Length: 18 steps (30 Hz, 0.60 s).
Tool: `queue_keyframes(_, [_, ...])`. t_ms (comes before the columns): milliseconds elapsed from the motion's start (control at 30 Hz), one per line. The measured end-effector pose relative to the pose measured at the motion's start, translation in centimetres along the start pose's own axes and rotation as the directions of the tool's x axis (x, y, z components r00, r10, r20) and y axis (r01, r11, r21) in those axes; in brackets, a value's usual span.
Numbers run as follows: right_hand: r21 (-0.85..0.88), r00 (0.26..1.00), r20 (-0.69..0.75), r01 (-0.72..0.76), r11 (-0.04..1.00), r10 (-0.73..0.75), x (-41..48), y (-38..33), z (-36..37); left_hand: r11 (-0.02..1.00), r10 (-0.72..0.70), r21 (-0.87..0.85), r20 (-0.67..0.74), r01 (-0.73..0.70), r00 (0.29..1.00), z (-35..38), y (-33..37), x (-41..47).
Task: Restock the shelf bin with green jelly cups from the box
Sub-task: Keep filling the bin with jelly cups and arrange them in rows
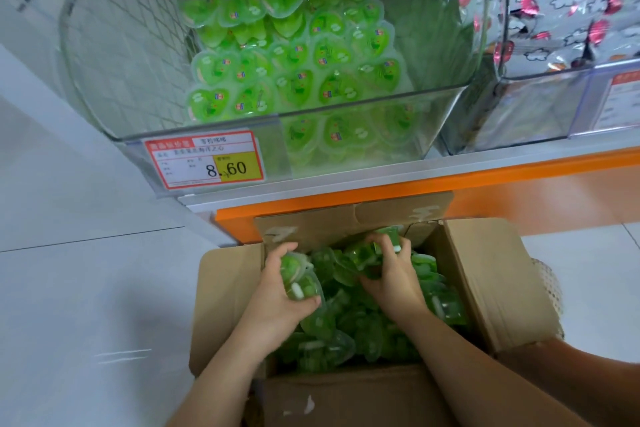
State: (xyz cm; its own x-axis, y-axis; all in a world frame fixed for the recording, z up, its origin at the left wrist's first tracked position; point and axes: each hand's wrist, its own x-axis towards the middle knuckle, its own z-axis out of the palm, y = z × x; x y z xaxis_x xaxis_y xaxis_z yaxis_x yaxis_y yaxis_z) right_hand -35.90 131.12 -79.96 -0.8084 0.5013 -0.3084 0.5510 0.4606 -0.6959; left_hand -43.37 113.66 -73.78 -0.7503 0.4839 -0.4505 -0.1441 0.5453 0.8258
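Both hands are down in the box [491, 281], the left hand [277, 298] grasping a clutch of green jelly cups [298, 282] and the right hand [398, 279] clutching more, while the shelf bin [346, 107] stands straight ahead and above, about equally near to either.

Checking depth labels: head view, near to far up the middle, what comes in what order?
Brown cardboard box's near flap → loose green jelly cups in it → orange shelf edge → red-and-yellow price label → clear plastic shelf bin holding green heart-shaped cups.
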Motion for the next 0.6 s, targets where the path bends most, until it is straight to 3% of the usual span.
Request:
queue_keyframes(367, [0.077,1.0,-0.026,-0.008,0.997,0.01,0.3,0.1,-1.7,0.998,0.035,0.05,-0.022,-0.034,0.999,-0.1,1.3,-0.6])
queue_keyframes(500, [0.117,0.995,0.099,-0.04,0.992,0.028,-0.1,-0.4,-1.6,0.997,0.055,0.048,-0.061,-0.052,0.997,-0.3,1.6,-1.1])
queue_keyframes(600, [0.179,0.992,0.082,-0.104,0.978,0.091,-0.2,-1.5,-0.9,0.997,0.066,0.046,-0.088,-0.062,0.994,-0.4,1.6,-1.0])
